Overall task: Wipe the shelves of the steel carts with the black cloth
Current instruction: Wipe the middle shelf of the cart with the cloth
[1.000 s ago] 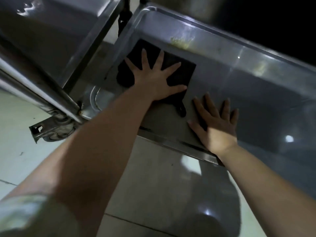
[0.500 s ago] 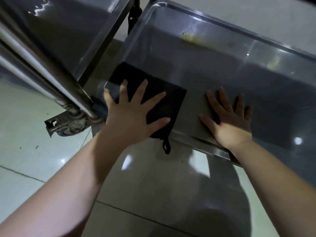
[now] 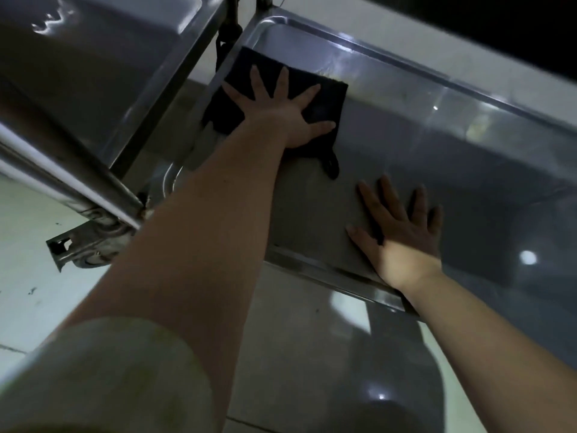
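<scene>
Black cloth (image 3: 331, 95) lies flat on the steel cart's shelf (image 3: 406, 135), close to its far left corner and near the raised rim. The left hand (image 3: 281, 117) presses on top of it, palm down, fingers straight and spread wide. A small loop (image 3: 332, 165) at the cloth's near edge trails onto bare steel. The right hand (image 3: 402, 235) rests flat on the shelf just inside the front rim, fingers straight and slightly spread, to the right of the cloth and apart from it. A second steel cart (image 3: 93, 73) stands at the left, its caster (image 3: 81, 248) on the tiled floor (image 3: 31, 245).
</scene>
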### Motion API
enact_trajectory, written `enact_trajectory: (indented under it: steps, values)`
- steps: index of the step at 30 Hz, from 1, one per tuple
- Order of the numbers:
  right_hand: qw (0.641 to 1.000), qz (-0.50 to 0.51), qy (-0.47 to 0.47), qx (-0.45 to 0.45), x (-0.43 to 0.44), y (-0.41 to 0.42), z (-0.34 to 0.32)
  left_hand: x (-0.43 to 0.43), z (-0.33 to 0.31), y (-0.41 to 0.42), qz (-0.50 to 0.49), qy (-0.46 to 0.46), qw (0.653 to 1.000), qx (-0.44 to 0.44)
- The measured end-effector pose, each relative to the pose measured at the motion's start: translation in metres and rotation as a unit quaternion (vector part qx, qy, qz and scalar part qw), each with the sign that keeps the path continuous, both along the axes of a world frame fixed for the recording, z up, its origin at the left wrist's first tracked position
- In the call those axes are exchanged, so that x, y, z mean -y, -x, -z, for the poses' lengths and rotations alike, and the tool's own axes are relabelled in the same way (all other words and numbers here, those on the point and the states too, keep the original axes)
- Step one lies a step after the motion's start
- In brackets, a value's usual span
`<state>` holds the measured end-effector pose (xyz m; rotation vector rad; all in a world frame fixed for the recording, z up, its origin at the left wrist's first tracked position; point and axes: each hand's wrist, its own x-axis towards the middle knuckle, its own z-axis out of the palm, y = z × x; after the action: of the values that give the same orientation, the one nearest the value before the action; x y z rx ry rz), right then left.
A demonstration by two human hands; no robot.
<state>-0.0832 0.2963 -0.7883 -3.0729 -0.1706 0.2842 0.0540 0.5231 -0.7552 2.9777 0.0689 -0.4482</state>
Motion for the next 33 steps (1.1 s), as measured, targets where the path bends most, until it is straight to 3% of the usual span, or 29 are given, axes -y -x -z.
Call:
enact_trajectory:
  steps: [5, 13, 18, 23, 25, 30, 33]
  values:
    - [1.000, 0.003, -0.001, 0.002, -0.001, 0.000, -0.003, -0.007, 0.011, 0.039, 0.024, -0.003, 0.999, 0.045]
    - [1.000, 0.006, 0.005, -0.007, -0.001, -0.001, -0.003, -0.040, 0.015, 0.155, 0.022, -0.051, 0.998, 0.031]
    - [0.999, -0.007, 0.016, -0.041, 0.000, -0.004, -0.005, -0.035, 0.007, 0.159, 0.003, -0.023, 0.999, -0.028]
    - [0.993, -0.082, -0.017, -0.088, 0.046, 0.014, -0.027, -0.035, 0.006, 0.161, 0.002, -0.019, 0.999, -0.043]
    - [0.992, -0.043, 0.010, -0.114, 0.092, 0.038, -0.032, -0.030, 0.000, 0.163, -0.009, -0.023, 0.998, -0.056]
    - [0.956, 0.211, 0.027, -0.200, 0.192, 0.075, -0.046, 0.049, -0.010, 0.173, -0.013, -0.013, 0.997, -0.076]
    - [0.960, 0.206, 0.003, -0.190, 0.223, 0.082, -0.049, 0.123, -0.011, 0.184, 0.031, -0.018, 0.996, -0.087]
